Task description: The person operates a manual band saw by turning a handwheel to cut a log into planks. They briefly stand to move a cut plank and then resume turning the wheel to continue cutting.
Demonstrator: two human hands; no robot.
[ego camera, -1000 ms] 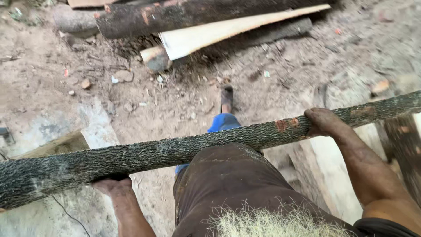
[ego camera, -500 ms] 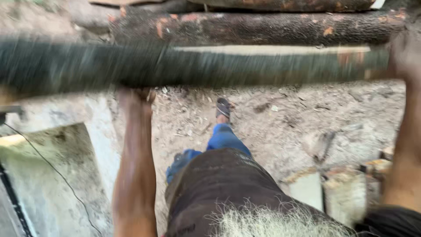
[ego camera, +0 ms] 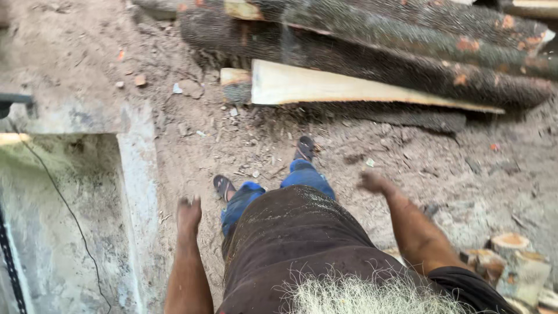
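dark bark-covered log (ego camera: 372, 52) lies lengthwise atop the log pile (ego camera: 465, 87).

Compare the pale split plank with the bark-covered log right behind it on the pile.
The pale split plank shows a flat, bare, light sawn face; the bark-covered log is round, dark and rough, with orange patches. The plank tapers to a thin point at the right; the log stays thick. Both lie on the ground, angled the same way.

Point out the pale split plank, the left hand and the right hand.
pale split plank (ego camera: 349, 88), head view, on its flat cut face.
left hand (ego camera: 189, 212), head view, on the back of the hand.
right hand (ego camera: 373, 182), head view, on the knuckles.
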